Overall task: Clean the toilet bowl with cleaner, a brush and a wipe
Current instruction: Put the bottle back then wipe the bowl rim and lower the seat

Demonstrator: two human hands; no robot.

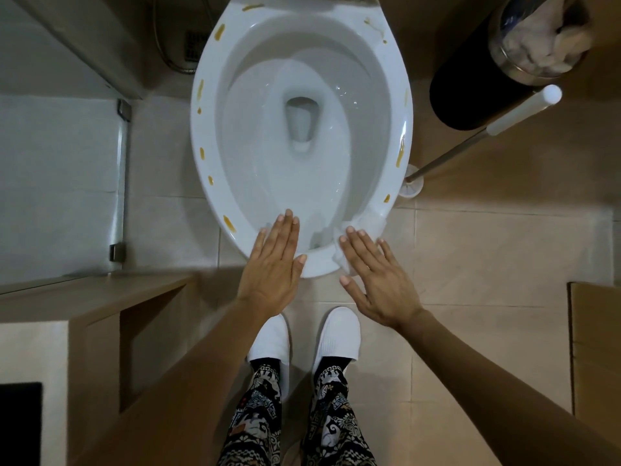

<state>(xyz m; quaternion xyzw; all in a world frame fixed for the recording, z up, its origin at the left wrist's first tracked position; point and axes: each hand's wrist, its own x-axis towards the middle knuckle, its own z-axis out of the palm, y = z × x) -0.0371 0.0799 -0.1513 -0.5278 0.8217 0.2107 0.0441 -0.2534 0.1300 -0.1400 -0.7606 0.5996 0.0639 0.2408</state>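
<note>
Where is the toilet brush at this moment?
In the head view the toilet brush stands on the floor right of the toilet bowl, its handle leaning toward the black bin, away from both hands.

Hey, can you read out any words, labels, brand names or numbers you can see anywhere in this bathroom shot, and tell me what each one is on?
None: no readable text shows anywhere in this view.
Toilet bowl: no brand mark, only yellow-brown smears on the rim.
Bin: plain, no label visible.
Brush handle: plain white, no print.
Wipe beside the right hand: blank.
Trousers: patterned, no letters.
</note>
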